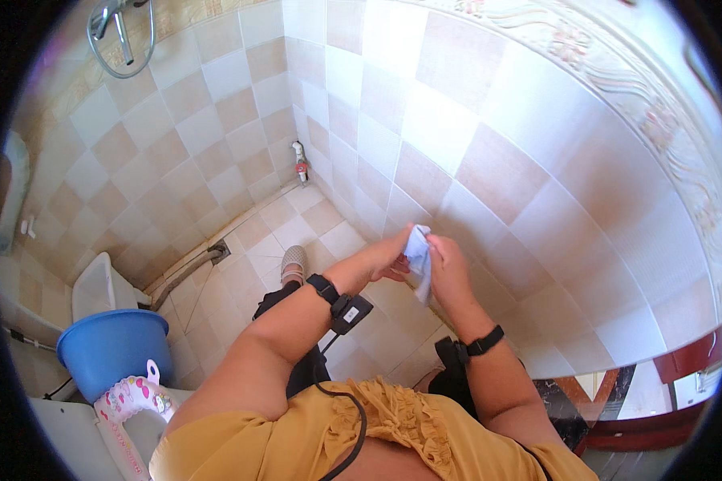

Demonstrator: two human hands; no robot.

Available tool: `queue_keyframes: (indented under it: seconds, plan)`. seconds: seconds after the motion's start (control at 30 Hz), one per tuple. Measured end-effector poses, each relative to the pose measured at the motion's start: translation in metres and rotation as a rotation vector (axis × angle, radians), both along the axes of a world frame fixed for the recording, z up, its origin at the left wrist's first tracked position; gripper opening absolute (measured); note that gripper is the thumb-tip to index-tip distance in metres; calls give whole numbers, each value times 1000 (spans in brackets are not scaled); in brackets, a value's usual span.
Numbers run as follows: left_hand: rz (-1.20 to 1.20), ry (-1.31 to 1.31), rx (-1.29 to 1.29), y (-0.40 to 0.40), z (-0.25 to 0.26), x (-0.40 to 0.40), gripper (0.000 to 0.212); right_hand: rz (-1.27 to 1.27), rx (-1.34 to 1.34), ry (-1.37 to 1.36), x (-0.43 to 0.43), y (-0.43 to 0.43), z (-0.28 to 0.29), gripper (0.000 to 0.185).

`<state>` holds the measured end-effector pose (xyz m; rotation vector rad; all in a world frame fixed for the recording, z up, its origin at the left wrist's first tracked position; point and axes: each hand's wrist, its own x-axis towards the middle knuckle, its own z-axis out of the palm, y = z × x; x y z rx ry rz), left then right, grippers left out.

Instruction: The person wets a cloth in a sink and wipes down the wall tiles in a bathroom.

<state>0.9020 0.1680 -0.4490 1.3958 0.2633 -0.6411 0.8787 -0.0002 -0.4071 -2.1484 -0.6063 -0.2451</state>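
A small light-blue cloth (418, 251) hangs bunched between my two hands, in front of the tiled wall (433, 144). My left hand (391, 258) grips its upper left edge, with the lower fingers partly spread under it. On the other side, my right hand (448, 261) pinches the cloth near its top right. The cloth's lower end dangles free below the fingers. Each wrist wears a black strap, and a black box (352, 314) is fixed at the left one.
At the left, a blue plastic basin (117, 349) stands by a white fixture (93, 282) and a pink patterned ring (135, 397). A drain hose (186, 276) runs to the floor drain (219, 249). A pipe valve (301, 165) sits in the corner; a shower head (102, 21) hangs upper left.
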Motion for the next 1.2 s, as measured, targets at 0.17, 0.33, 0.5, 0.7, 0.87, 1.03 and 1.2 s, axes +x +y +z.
queue_keyframes:
  seconds: [0.17, 0.33, 0.5, 0.7, 0.87, 1.03, 1.2]
  plan:
    - [-51, -324, 435, 25, -22, 29, 77, -100, 180, 378, 22, -6, -28, 28]
    - [-362, -90, 302, 49, 0, 67, 80, -146, 184, 485, 38, 6, -27, 29]
    - [-570, 104, -139, 50, 8, 88, 83, -259, 274, 370, 39, 32, 2, 28]
    - [-511, 268, -746, 50, 0, 123, 71, -30, -38, 40, 63, 61, 12, 27]
    - [-361, 92, -561, 84, 13, 152, 46, -41, -245, -375, 65, 63, 53, 26]
    - [163, -801, -692, 126, 126, 166, 41, -436, -85, -725, 72, 39, 89, 21]
    - [553, -1719, 157, 129, 210, 226, 66, -625, 23, -860, 75, 25, 100, 21]
